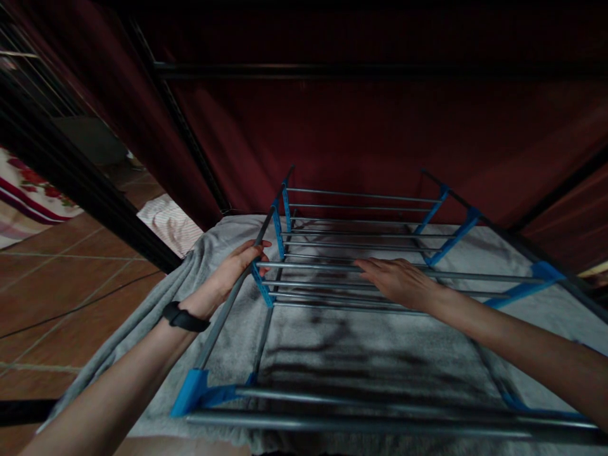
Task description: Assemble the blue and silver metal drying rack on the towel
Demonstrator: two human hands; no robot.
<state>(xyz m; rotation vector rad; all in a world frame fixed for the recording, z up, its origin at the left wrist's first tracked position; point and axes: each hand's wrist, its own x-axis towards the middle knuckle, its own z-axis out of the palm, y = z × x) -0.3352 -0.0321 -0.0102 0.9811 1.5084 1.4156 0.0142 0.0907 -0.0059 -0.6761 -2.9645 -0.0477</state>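
Observation:
A shoe rack (332,415) of grey metal tubes lies on a grey blanket (323,354). Blue plastic brackets (263,285) join its bars to the long side tubes. My left hand (244,258), with a black band on the wrist, is closed round the left side tube (223,323), right beside one bracket. Over the middle crossbars (313,266) my right hand (396,278) lies palm down, its fingers stretched out and touching the top bar. The underside of that hand is hidden.
Dark red curtains (380,126) hang behind the rack on a dark metal frame (332,71). A dark post (95,190) stands at the left, above a tiled floor (95,285). A striped cloth (171,221) and flowered fabric (33,196) are on that side.

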